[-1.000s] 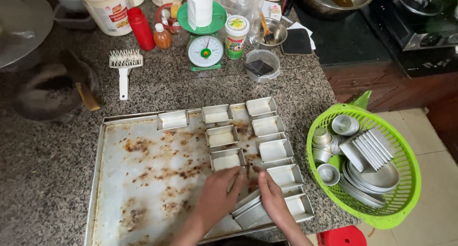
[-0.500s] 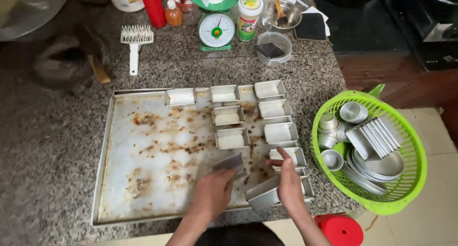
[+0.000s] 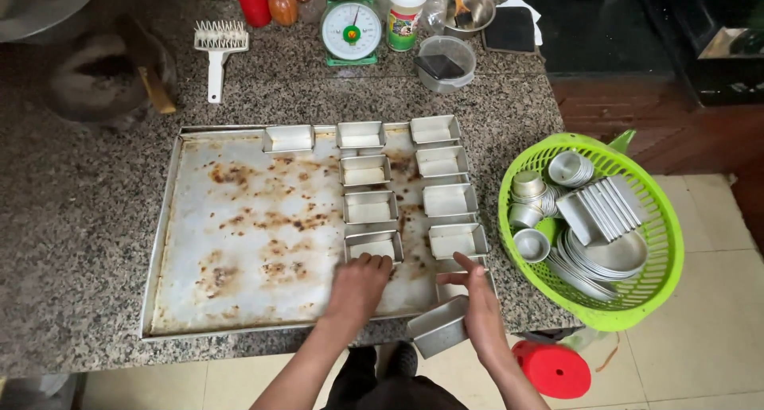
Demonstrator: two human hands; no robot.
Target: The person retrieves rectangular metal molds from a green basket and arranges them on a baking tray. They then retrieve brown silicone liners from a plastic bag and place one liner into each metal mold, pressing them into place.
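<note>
A large stained baking tray lies on the granite counter. Several small rectangular metal tins stand in rows on its right part. My left hand rests on the tray with its fingers curled over the near rim of the nearest tin in the middle row. My right hand is at the tray's front right corner. It grips a tilted stack of tins that hangs over the counter's edge.
A green plastic basket with round tins, plates and more rectangular tins sits right of the tray. Behind the tray are a green kitchen scale, a white brush, a plastic tub, bottles and a dark bowl. A red stool top is below.
My left hand has carried a tin forward from the stack and set it down in the middle row. My right hand has drawn the stack slightly down and toward me.
</note>
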